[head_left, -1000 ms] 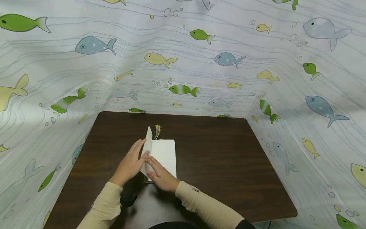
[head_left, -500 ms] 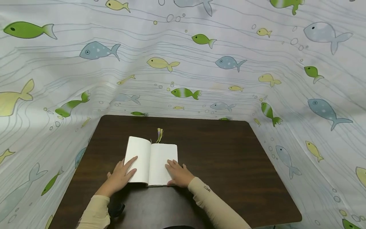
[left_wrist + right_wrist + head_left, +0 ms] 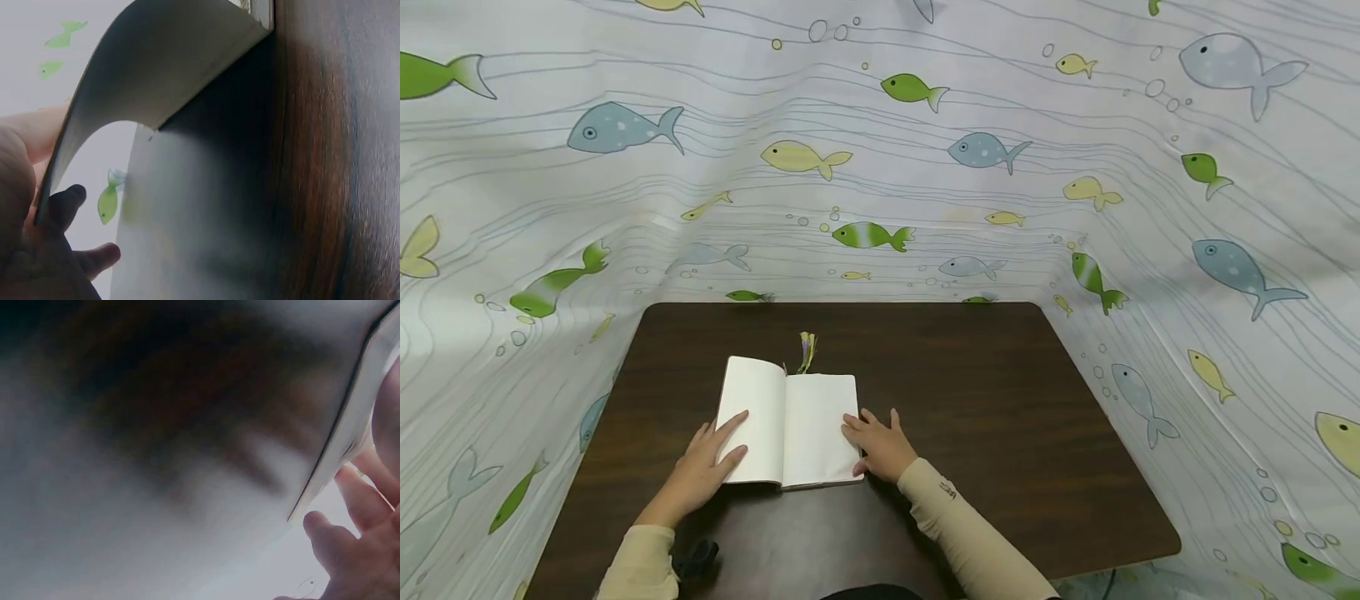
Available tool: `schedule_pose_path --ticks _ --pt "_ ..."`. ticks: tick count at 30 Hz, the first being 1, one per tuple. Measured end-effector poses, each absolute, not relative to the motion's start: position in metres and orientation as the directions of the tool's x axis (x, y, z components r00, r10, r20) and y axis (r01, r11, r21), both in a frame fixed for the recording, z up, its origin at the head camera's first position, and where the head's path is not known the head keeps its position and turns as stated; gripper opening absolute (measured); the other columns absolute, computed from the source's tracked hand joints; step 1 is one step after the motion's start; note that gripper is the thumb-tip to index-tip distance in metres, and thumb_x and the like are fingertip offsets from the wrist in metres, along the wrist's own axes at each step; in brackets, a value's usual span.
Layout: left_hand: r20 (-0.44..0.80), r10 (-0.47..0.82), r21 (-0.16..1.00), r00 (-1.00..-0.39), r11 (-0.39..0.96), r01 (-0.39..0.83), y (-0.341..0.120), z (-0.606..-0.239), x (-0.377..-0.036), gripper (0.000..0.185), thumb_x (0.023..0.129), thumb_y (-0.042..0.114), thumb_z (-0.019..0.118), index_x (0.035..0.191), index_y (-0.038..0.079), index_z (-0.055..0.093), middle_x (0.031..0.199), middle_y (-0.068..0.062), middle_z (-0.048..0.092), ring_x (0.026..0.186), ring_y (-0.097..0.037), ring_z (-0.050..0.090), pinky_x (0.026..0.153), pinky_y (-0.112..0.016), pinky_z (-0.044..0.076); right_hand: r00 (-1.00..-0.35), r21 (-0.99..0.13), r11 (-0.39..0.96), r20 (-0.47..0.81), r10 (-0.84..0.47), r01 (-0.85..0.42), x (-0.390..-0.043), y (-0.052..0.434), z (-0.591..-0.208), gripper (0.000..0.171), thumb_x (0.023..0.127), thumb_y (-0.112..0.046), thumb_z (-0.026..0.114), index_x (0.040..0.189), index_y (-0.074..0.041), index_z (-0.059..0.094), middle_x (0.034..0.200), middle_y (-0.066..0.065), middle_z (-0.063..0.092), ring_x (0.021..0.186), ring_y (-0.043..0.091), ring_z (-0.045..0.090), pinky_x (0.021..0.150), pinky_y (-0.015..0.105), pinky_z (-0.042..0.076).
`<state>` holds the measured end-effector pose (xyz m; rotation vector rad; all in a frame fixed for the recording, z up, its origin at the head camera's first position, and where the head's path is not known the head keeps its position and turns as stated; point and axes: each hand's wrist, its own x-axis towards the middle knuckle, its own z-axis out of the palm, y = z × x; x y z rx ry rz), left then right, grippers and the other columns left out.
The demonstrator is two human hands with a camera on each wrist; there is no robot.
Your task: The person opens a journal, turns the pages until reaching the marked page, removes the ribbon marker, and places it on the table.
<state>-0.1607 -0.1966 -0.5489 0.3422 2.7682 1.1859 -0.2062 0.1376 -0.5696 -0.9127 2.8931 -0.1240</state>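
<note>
Both hands flat here: our left hand (image 3: 703, 467) presses the left page of the open notebook (image 3: 786, 425), our right hand (image 3: 880, 446) rests fingers straight at its right edge, mid-table (image 3: 1000, 433), bookmark tassel (image 3: 807, 352) poking out top.

Head view: even, soft, bright light, no hard glare; fish-print curtain (image 3: 880, 167) evenly lit. Wide-angle distortion, curtain lines bow twd the edges. Dark counter (image 3: 985, 433) shows a faint sheen nr the front edge. Soft short shadows under the hands and the open book (image 3: 786, 421); white pages slightly blown out, no detail. Focus OK overall.

Left wrist view: book cover (image 3: 156, 81) in shade, backlit; counter w/ a pale hazy reflection, soft focus. Right wrist view: very blurred, mostly grey-brown smear; only book edge (image 3: 331, 462) semi-legible.
</note>
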Motion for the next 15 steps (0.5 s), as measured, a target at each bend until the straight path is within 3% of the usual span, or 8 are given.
schedule_pose_path --ticks 6,8,15 --pt "0.045 0.232 0.729 -0.972 0.658 0.191 -0.191 -0.55 -0.16 0.055 0.106 0.035 0.053 0.156 0.013 0.04 0.158 -0.028 0.035 0.143 -0.065 0.012 0.095 -0.09 0.016 -0.803 0.012 0.806 0.081 -0.59 -0.591 -0.207 0.133 -0.567 0.067 0.077 -0.049 0.076 0.137 -0.019 0.067 0.147 -0.004 0.057 0.139 0.027 0.05 0.107 0.074 0.032" --pt "0.052 0.229 0.728 -0.972 0.658 0.194 -0.191 -0.55 -0.16 0.055 0.106 0.034 0.054 0.155 0.013 0.041 0.158 -0.028 0.035 0.142 -0.066 0.013 0.095 -0.09 0.017 -0.805 0.062 0.813 0.115 -0.582 -0.579 -0.209 0.131 -0.57 0.071 0.076 -0.053 0.075 0.137 -0.018 0.066 0.146 -0.001 0.059 0.137 0.027 0.052 0.106 0.073 0.034" --pt "0.049 0.211 0.731 -0.976 0.659 0.179 -0.196 -0.554 -0.159 0.053 0.106 0.03 0.055 0.154 0.011 0.042 0.157 -0.034 0.031 0.141 -0.068 0.014 0.095 -0.089 0.017 -0.86 0.009 0.864 0.089 -0.502 -0.503 -0.214 0.12 -0.583 0.108 0.08 -0.061 0.072 0.158 -0.001 0.027 0.16 0.014 0.039 0.148 0.034 0.036 0.108 0.076 0.026"
